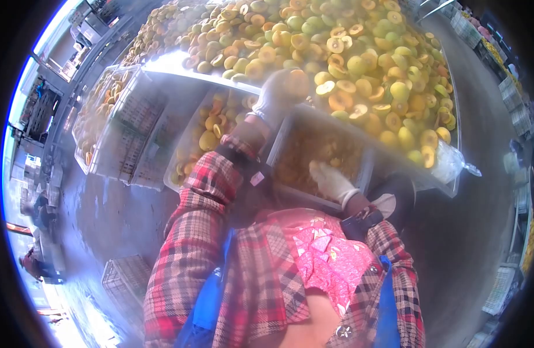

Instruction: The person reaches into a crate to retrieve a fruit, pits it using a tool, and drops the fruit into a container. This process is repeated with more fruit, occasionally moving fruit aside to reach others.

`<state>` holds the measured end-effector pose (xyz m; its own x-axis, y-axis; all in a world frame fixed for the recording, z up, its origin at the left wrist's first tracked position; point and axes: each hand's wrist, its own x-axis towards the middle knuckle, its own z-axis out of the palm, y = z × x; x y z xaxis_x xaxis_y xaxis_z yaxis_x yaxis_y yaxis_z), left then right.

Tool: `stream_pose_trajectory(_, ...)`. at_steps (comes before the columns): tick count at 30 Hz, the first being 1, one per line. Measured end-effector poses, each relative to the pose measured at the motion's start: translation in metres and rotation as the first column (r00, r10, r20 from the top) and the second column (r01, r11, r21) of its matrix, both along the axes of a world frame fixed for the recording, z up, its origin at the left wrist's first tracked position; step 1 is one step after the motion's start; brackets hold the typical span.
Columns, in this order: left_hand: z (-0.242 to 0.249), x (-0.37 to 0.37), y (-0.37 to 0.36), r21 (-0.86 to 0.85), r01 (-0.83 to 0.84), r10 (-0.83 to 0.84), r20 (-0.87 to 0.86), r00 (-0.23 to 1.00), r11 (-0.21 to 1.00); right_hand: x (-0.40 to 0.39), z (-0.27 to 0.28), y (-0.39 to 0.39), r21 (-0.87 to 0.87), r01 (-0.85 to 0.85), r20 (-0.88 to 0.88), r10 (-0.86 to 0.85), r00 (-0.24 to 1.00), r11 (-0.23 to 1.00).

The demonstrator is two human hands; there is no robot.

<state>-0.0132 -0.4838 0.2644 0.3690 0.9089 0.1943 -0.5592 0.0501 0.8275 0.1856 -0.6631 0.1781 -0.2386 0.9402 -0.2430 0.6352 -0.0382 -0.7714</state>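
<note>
My left hand [274, 94], in a whitish glove, reaches to the metal table's near edge, closed around a halved fruit [296, 83] whose orange cut side shows. Halved yellow-green fruits [359, 64] lie heaped on the table beyond it. My right hand [332, 181], gloved too, is over a grey crate [366, 168] holding small brownish pieces; its fingers point up and left, and whether they grip anything is not clear. Between my left arm and the table, another crate [173, 165] holds more fruits.
Stacked crates [130, 116] with halved fruits stand at the left. An overturned-looking crate [126, 275] is on the wet floor at lower left. A clear plastic bag [449, 162] hangs at the table's right corner. A person [32, 264] is at the far left.
</note>
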Motion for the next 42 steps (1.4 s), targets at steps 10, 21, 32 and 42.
stream_pose_trajectory(10,-0.034,0.039,-0.062,0.22,-0.183,0.212,-0.113,0.971,0.958,-0.01,0.103,0.02,0.229,0.25,-0.353,-0.159,0.922,0.941)
stream_pose_trajectory(21,-0.017,0.045,-0.096,-0.124,-0.155,0.161,0.042,0.986,0.98,-0.027,0.11,0.011,0.402,0.245,-0.165,-0.194,0.967,0.882)
stream_pose_trajectory(32,-0.009,0.044,-0.108,-0.322,-0.293,0.282,-0.081,0.956,0.9,-0.032,0.098,0.0,0.323,0.206,-0.256,-0.124,0.959,0.924)
stream_pose_trajectory(42,-0.009,0.047,-0.11,-0.337,-0.287,0.309,0.01,0.951,0.896,-0.035,0.099,-0.005,0.284,0.229,-0.265,-0.153,0.952,0.931)
